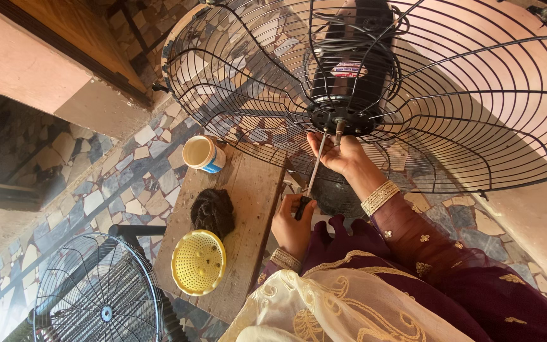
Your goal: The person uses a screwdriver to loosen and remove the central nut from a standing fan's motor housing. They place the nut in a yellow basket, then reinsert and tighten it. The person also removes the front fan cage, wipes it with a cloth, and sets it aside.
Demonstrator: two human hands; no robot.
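**Two hands, one screwdriver, and a fan motor**

Two hands work close together at the hub. Nearest the camera, the left hand [292,225] is closed tight around the dark handle of a screwdriver [311,180], whose thin shaft slants up toward the fan motor [348,76]. Just beyond, the right hand [340,153] is curled at the tip, its fingers pinching where the shaft meets the black motor housing; whether it holds a screw there is too small to tell. The motor sits behind the back wire guard [476,126], which has no blades on it.

To the left, a wooden board [254,190] carries a yellow strainer [199,262] with small dark bits in it, a black scrubber [213,211] and a white tub [204,154]. A second wire guard [99,291] lies on the stone floor [128,183] beyond.

As I judge it, the long angled shaft could slip off the fastener and jab the guiding fingers, and a loosened screw could drop to the patterned floor and be lost.
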